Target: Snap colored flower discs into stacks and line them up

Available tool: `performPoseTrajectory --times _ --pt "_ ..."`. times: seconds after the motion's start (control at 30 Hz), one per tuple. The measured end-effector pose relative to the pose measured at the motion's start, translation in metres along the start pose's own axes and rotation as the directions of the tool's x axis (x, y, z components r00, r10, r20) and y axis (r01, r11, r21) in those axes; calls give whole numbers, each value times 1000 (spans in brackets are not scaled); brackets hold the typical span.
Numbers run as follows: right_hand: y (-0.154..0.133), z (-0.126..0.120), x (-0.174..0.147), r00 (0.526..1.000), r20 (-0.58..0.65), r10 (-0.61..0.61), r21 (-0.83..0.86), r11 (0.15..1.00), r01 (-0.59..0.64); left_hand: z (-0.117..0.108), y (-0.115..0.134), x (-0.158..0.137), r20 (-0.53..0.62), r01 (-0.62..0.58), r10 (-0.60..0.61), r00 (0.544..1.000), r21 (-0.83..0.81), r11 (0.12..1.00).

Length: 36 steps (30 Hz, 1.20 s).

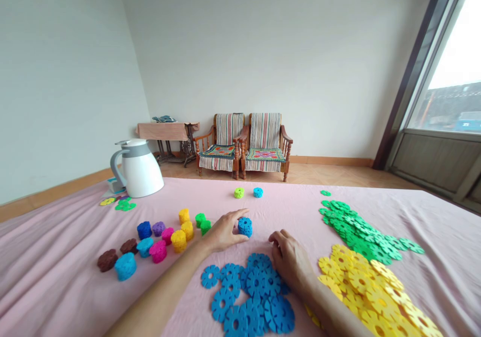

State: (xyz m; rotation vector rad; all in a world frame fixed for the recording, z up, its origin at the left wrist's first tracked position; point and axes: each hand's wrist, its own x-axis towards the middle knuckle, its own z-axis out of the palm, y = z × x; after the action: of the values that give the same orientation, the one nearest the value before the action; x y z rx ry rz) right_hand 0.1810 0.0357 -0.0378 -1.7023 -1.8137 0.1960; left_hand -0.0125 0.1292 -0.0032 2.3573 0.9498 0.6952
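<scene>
My left hand [225, 230] curves around a short stack of blue notched plastic discs [245, 226] standing on the cloth, thumb in front and forefinger behind. My right hand [291, 257] is to the right of that stack, its fingers curled downward beside the loose pile of blue discs [257, 282]. Whatever those fingers may hold is hidden. The blue pile lies between my forearms, its discs overlapping. Farther back, a lime green stack [239, 192] and a light blue stack [258, 192] stand side by side.
Several finished-looking coloured stacks [158, 251] stand on the left of the pink cloth [67, 267]. Green discs [361, 231] and yellow discs [368, 287] lie heaped on the right. A white jug [143, 171] stands at the back left, near a few loose discs [125, 204].
</scene>
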Motion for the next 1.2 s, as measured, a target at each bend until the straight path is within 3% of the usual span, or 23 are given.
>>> performPoseTrajectory --times 0.17,0.57,0.7,0.93,1.2 --pt "-1 -2 -1 1000 0 -3 3 1000 3 5 2 3 -24 -49 49 999 4 999" --pt "0 -1 0 1000 -3 -1 -12 1000 1 6 2 6 -39 -34 33 999 -8 999" --pt "-1 -2 -1 1000 -3 -5 -6 1000 5 0 -3 3 3 17 -17 1000 -32 999" --pt "1 0 0 1000 -11 -12 5 1000 12 -7 -18 -3 -23 50 -52 998 -59 997" --pt "2 1 0 1000 -8 -15 1 1000 15 -4 -14 -4 -42 5 -1 999 83 997"
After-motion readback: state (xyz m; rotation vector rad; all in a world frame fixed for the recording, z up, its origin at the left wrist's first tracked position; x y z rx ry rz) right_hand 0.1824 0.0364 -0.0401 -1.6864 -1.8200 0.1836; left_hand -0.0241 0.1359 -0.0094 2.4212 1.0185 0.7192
